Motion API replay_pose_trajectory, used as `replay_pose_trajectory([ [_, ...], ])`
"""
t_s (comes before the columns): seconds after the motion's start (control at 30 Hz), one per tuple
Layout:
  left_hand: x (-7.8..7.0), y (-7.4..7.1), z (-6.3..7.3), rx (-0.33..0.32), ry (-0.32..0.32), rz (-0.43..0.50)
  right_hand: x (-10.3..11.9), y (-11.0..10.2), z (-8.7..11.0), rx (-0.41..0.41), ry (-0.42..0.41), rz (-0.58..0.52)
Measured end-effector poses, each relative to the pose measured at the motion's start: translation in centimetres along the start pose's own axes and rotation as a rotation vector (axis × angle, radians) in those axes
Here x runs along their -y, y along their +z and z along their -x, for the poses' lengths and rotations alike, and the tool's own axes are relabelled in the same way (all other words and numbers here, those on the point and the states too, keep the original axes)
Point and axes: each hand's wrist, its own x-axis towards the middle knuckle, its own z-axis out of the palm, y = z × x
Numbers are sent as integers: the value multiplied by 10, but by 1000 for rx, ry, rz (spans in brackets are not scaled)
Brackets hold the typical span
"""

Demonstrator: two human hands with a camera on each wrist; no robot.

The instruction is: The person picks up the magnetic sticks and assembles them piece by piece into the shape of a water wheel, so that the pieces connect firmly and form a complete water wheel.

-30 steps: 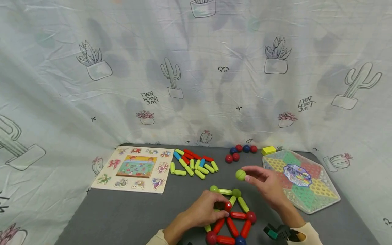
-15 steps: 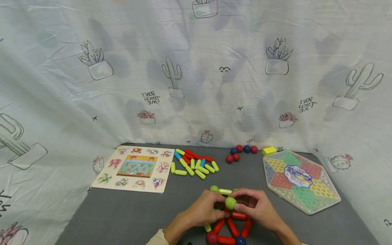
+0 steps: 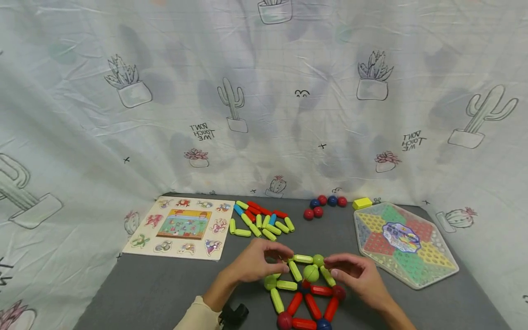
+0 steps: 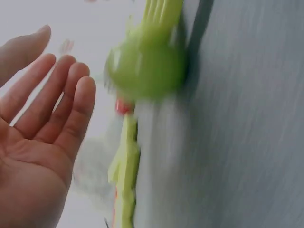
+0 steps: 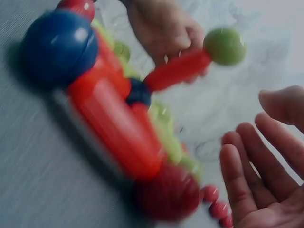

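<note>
A flat frame of magnetic rods and balls lies on the grey table. From its central dark blue ball (image 5: pixel 138 91) a red rod (image 5: pixel 178 71) stands up, topped by a green ball (image 3: pixel 311 273). My left hand (image 3: pixel 259 261) hovers at the frame's left, fingers loosely bent and holding nothing, above a corner green ball (image 3: pixel 270 282). At the right, my right hand (image 3: pixel 360 278) is held apart from the standing rod, with nothing in it. Red rods (image 3: pixel 304 323) join a dark red ball (image 3: pixel 284 320) and a blue ball (image 3: pixel 324 324) in front.
Loose green, red and blue rods (image 3: pixel 264 222) lie behind the frame. Several red and blue balls (image 3: pixel 318 211) sit farther back, near a yellow block (image 3: pixel 362 203). A wooden puzzle board (image 3: pixel 142 245) lies left, a hexagonal board game box (image 3: pixel 412 263) right.
My right hand brought the green ball in from the right onto the red rod's top, then let go and drew right. My left hand released the rod and moved left.
</note>
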Motion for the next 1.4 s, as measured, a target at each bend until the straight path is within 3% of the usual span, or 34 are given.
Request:
replay_pose_trajectory([
  [0.17,20,-34,1,-150,-17,-7,-17,-10,9,-105,60,24],
  [0.27,29,-46,-5,-195,-38,-68,-25,-12,10,-133,110,51],
  [0.5,34,-52,-22,-196,-89,-383,-30,-11,10,-115,118,86],
  [0.63,36,-47,-26,-165,-53,-588,-30,-10,9,-115,119,92],
  [0.73,33,-43,-26,-157,-26,-659,-29,-10,9,-126,127,95],
  [0.83,27,-38,-24,-188,-45,-593,-29,-10,10,-133,123,103],
  [0.97,20,-27,-21,-233,-39,-341,-28,-10,11,-138,118,115],
  [1.07,18,-15,-21,-209,-24,-133,-27,-10,12,-139,120,121],
  [1.13,19,-7,-21,-175,-23,-43,-27,-10,11,-139,125,121],
  [1.23,21,2,-22,-140,-32,2,-28,-10,11,-138,135,121],
  [1.4,21,7,-22,-141,-38,-9,-28,-13,9,-128,155,107],
])
